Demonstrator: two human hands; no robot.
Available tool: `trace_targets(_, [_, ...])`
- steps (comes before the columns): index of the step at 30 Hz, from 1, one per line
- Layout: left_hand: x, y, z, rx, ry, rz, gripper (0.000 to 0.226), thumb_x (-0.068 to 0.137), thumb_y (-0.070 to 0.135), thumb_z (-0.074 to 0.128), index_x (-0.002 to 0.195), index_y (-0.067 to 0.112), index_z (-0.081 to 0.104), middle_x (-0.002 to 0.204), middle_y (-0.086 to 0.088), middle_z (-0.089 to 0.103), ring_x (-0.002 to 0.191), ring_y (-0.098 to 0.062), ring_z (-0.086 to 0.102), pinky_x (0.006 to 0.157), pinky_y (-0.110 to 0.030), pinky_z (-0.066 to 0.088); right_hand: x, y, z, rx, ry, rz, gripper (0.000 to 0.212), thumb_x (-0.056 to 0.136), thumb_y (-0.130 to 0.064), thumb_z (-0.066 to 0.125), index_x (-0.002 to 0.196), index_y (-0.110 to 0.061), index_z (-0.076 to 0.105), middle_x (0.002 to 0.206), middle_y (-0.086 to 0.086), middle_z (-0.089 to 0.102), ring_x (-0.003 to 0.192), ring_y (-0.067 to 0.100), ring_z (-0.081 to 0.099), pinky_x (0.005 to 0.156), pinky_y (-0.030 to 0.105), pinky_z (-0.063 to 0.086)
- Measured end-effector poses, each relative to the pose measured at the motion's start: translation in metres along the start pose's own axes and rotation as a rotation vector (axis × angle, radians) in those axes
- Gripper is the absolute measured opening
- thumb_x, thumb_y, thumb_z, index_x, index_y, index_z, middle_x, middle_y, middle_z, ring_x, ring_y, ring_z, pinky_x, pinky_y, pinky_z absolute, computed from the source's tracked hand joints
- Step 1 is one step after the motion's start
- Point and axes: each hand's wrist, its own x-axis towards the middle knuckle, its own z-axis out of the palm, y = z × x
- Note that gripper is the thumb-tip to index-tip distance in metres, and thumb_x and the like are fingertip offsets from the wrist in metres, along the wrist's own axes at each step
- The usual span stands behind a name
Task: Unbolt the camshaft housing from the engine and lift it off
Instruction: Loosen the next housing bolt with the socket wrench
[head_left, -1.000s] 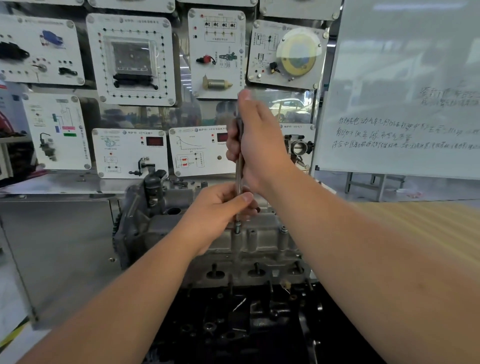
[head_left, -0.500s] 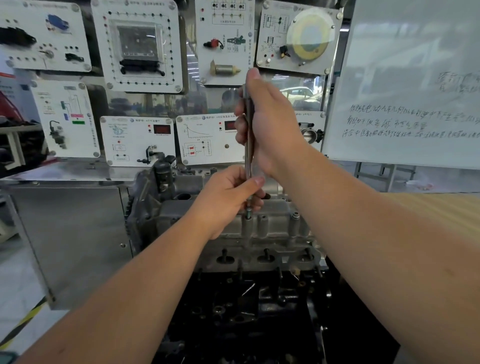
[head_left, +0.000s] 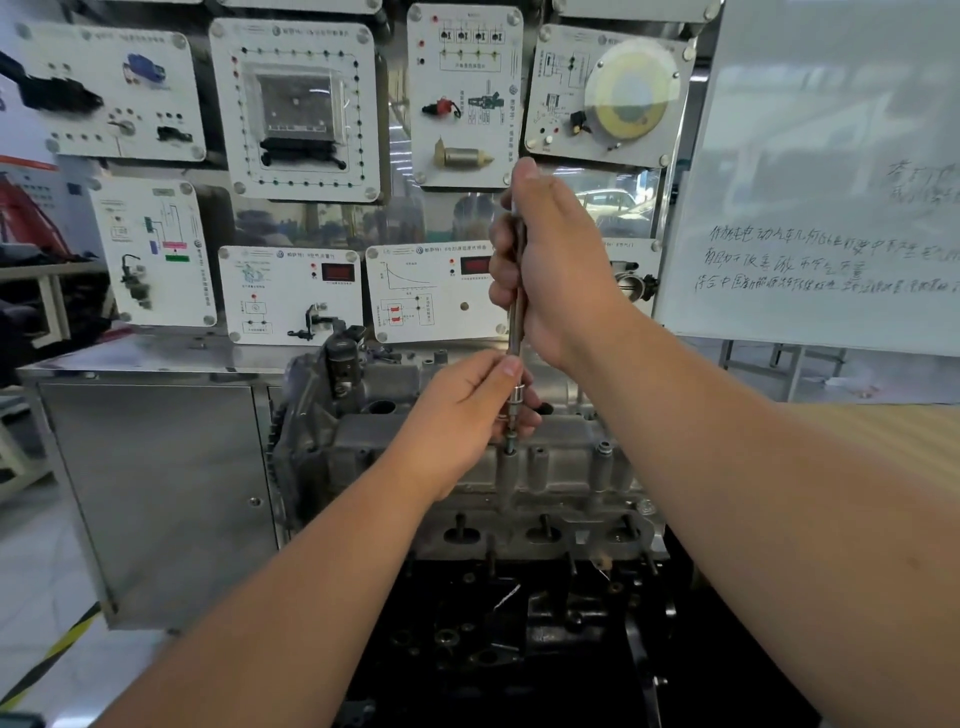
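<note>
The grey cast camshaft housing (head_left: 561, 467) sits on top of the engine (head_left: 519, 623) in the middle of the view. A long steel socket driver (head_left: 517, 322) stands upright over a bolt (head_left: 511, 446) on the housing's near edge. My right hand (head_left: 550, 270) grips the driver's upper shaft. My left hand (head_left: 467, 410) pinches its lower end just above the socket. Another bolt (head_left: 603, 448) stands further right on the housing.
Behind the engine stands a steel cabinet (head_left: 156, 493) with white demonstration panels (head_left: 296, 109) mounted above it. A whiteboard (head_left: 831, 182) with handwriting stands at the right. A wooden surface (head_left: 909, 441) lies at the right edge.
The view has tilted, so everything sits a little lower in the frame. Both hands keep their hold on the driver, which stays on the same bolt.
</note>
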Motion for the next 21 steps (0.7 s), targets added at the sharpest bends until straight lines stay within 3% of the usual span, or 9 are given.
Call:
trace_targets(4, [0.0026,-0.0018,0.0020,0.009,0.029,-0.019,0.030,0.099,0.035,0.057,0.071,0.038,0.066,0.080,0.004,0.074,0.074,-0.015,0.072,0.084,-0.049,0.061,0.0006,-0.0047,-0.0015,0.062,0.004,0.074,0.039,0.108,-0.042,0.041,0.087,-0.016,0.061,0.059,-0.006,0.049,0.048,0.010,0.038,0.047,0.025,0.035])
trace_targets(8, [-0.0005,0.0028,0.0011,-0.064,-0.022,-0.038,0.028,0.097,0.041,0.050,0.086,0.030,0.072,0.090,0.002,0.074,0.076,-0.014,0.070,0.075,-0.029,0.059,0.0002,-0.0027,0.0057,0.101,0.011,0.144,0.049,0.107,-0.045,0.036,0.074,-0.017,0.058,0.047,-0.009,0.035,0.039,0.009,0.025,0.041,0.021,0.022])
trace_targets(11, [-0.0028,0.0012,-0.0026,-0.075,-0.039,-0.055,0.029,0.106,0.031,0.046,0.098,0.018,0.071,0.092,-0.001,0.075,0.081,-0.016,0.072,0.077,-0.025,0.057,-0.0008,-0.0021,0.0074,0.078,0.013,0.105,0.043,0.105,-0.053,0.040,0.081,-0.020,0.051,0.050,-0.009,0.037,0.041,0.010,0.025,0.042,0.022,0.022])
trace_targets(14, [-0.0023,-0.0012,-0.0016,-0.015,-0.009,-0.049,0.028,0.107,0.026,0.047,0.095,0.019,0.070,0.085,0.000,0.076,0.080,-0.015,0.073,0.075,-0.024,0.057,-0.0033,0.0019,0.0033,0.012,0.058,-0.025,0.032,0.106,-0.046,0.045,0.086,-0.021,0.046,0.053,-0.008,0.042,0.044,0.011,0.028,0.044,0.024,0.024])
trace_targets(18, [-0.0004,-0.0008,0.0010,-0.042,0.009,-0.037,0.027,0.098,0.030,0.058,0.076,0.035,0.073,0.079,0.004,0.074,0.075,-0.011,0.071,0.079,-0.034,0.060,-0.0033,0.0031,0.0006,0.012,0.131,-0.079,0.032,0.107,-0.037,0.045,0.089,-0.013,0.056,0.062,-0.004,0.055,0.050,0.011,0.042,0.048,0.027,0.036])
trace_targets(21, [0.0022,-0.0007,0.0029,-0.046,0.015,-0.028,0.026,0.095,0.034,0.063,0.069,0.039,0.068,0.075,0.006,0.071,0.072,-0.009,0.068,0.088,-0.048,0.057,-0.0018,0.0009,-0.0013,0.072,0.068,0.036,0.045,0.108,-0.046,0.036,0.087,-0.014,0.061,0.056,-0.006,0.046,0.045,0.010,0.036,0.048,0.026,0.034])
